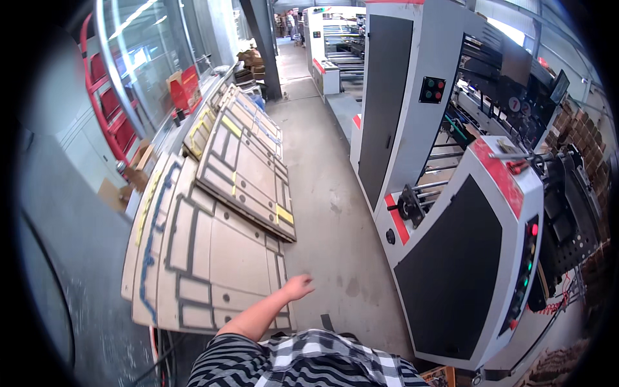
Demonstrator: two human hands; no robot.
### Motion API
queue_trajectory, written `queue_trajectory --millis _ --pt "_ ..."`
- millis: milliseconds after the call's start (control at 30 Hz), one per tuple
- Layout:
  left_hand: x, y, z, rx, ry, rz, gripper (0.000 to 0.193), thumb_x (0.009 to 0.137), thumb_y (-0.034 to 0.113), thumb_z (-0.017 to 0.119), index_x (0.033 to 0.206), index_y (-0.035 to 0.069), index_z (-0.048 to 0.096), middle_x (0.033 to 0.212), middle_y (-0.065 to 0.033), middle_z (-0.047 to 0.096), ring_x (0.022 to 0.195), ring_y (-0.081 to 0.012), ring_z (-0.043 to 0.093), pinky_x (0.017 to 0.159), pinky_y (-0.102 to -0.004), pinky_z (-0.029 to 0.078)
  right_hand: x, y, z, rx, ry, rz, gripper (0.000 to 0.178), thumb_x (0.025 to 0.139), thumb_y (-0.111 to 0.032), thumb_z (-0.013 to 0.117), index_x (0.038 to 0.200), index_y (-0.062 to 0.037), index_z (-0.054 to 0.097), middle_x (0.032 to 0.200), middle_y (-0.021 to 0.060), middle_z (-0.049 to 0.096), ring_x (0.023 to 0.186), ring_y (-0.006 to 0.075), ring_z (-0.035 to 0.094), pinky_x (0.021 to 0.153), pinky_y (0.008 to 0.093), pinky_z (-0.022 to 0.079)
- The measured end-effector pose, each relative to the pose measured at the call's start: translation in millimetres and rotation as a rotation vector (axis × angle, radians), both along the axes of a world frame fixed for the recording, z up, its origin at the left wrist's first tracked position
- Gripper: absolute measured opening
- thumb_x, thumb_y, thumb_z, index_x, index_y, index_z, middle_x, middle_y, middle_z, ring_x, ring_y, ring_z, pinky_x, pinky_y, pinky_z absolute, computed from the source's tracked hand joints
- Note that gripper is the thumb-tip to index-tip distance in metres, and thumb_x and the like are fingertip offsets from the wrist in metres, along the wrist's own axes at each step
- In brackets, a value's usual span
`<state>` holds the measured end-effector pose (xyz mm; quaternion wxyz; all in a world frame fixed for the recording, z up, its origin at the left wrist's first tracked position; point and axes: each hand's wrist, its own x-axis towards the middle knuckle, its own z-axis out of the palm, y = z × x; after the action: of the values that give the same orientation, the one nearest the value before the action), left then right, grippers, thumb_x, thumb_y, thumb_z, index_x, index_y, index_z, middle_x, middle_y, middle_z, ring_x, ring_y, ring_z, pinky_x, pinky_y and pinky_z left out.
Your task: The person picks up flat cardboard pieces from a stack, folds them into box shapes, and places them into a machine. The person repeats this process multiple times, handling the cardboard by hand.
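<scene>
My left hand [298,287] hangs in front of my body over the walkway, its forearm reaching in from the lower edge. Its fingers look blurred and partly curled, and no object shows in it. Closest to it is the front die board [248,255], a large tan wooden panel with dark strips and round holes, leaning at my left. Hand and board overlap in the picture; whether they touch I cannot tell. Behind that panel lean several more, among them a die board with yellow pads [248,168]. My right hand is out of view.
A white machine with a dark door panel [451,271], red trim and lit buttons stands along the right. The grey floor [316,187] runs ahead between machine and boards. At left are a red ladder [106,97], a glass partition and a cardboard box [140,164].
</scene>
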<state>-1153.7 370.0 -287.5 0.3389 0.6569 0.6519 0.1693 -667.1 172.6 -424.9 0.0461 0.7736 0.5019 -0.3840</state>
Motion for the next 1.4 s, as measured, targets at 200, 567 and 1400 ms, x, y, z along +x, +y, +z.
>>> queue_trajectory --millis 200,567,1400 --pt "72.9 173.5 42.5 -0.122 -0.198 -0.238 0.053 0.079 0.034 0.068 0.122 0.005 0.057 0.111 -0.0182 0.063 0.102 -0.0329 0.061 0.087 -0.0394 0.049 -17.6 73.9 16.3 -0.016 0.024 -0.188 0.046 0.071 -0.032 0.068 0.104 0.0002 0.065 0.096 0.0228 0.066 0.095 0.0343 0.063 0.082 0.0398 0.050" --pt "80.2 353.7 2.3 -0.342 0.038 -0.626 0.049 0.078 0.030 0.070 0.117 0.003 0.060 0.111 -0.0172 0.064 0.096 -0.0311 0.064 0.085 -0.0387 0.051 -58.6 264.0 56.1 0.250 0.340 -0.730 0.051 0.071 -0.026 0.073 0.112 0.0016 0.060 0.097 0.0183 0.068 0.094 0.0268 0.066 0.083 0.0329 0.051" --pt "145.9 644.0 -158.3 -0.570 0.545 -1.330 0.050 0.073 0.046 0.067 0.103 0.006 0.069 0.110 -0.0145 0.065 0.104 -0.0314 0.060 0.091 -0.0375 0.047 -150.0 432.0 164.9 0.795 0.367 -1.640 0.033 0.087 -0.017 0.062 0.115 -0.0014 0.058 0.118 0.0128 0.058 0.111 0.0243 0.053 0.092 0.0364 0.045"
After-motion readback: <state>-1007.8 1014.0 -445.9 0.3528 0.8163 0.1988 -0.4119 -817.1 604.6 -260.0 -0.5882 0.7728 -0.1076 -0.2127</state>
